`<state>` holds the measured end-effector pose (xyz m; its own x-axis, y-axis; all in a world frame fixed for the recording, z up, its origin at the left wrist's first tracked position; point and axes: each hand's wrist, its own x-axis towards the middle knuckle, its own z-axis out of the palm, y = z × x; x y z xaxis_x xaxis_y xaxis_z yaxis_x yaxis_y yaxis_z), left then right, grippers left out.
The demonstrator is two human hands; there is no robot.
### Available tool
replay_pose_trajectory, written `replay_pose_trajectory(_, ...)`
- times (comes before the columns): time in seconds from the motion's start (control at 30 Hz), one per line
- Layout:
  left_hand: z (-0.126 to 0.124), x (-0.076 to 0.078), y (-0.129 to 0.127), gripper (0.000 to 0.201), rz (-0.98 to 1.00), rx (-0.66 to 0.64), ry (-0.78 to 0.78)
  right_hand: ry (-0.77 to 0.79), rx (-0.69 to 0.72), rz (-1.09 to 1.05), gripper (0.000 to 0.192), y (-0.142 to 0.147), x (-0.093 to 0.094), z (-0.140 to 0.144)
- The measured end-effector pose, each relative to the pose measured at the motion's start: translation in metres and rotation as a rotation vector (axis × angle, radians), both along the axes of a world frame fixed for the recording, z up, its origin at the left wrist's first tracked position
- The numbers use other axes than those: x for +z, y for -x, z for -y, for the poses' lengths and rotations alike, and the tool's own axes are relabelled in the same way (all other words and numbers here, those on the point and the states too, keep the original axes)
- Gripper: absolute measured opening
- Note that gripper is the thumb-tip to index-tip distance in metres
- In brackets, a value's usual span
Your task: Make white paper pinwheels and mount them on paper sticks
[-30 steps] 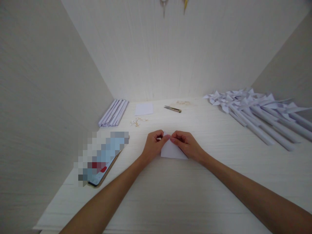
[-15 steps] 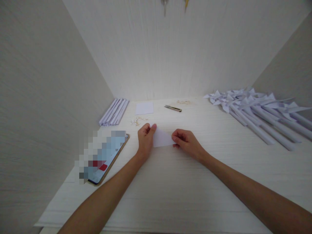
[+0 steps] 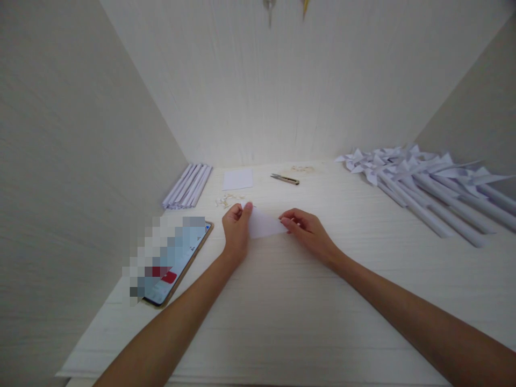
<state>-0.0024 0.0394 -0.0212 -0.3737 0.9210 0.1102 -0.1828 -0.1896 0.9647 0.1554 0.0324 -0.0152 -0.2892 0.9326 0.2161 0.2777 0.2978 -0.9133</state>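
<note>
A small white piece of folded paper (image 3: 264,223) lies flat on the white desk (image 3: 282,312), held between my two hands. My left hand (image 3: 236,228) pinches its left corner with thumb and fingers. My right hand (image 3: 306,231) pinches its right corner, fingers curled over the edge. Both forearms reach in from the near edge of the desk.
A phone (image 3: 173,263) lies at the left. Rolled paper sticks (image 3: 188,185) are stacked at the back left, beside a white paper square (image 3: 237,179), small scraps (image 3: 226,200) and small snips (image 3: 285,179). A pile of paper pinwheels (image 3: 423,183) fills the right side. Walls enclose three sides.
The hands moved apart and away from me, turning the paper from a triangle pointing away into a flatter shape stretched between them. In the last half second they shifted slightly left.
</note>
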Motion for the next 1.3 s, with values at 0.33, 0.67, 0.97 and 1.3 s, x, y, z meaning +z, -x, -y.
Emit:
replay_pose_trajectory(0.33, 0.016, 0.011, -0.015, 0.017, -0.1, -0.256, 0.208, -0.029, 0.112, 0.105, 0.02, 0.0, 0.0, 0.005)
replay_pose_trajectory(0.67, 0.004, 0.004, -0.007, 0.016, 0.12, -0.185, 0.109, -0.038, 0.073, 0.112, 0.018, 0.001, 0.001, 0.004)
replay_pose_trajectory(0.97, 0.005, 0.012, -0.01, 0.012, 0.307, -0.046, 0.082, -0.066, 0.081, 0.14, 0.019, 0.0, 0.001, 0.005)
replay_pose_trajectory(1.3, -0.004, 0.013, 0.007, 0.014, 0.492, -0.094, 0.05, 0.021, 0.049, 0.056, 0.02, -0.002, 0.001, 0.003)
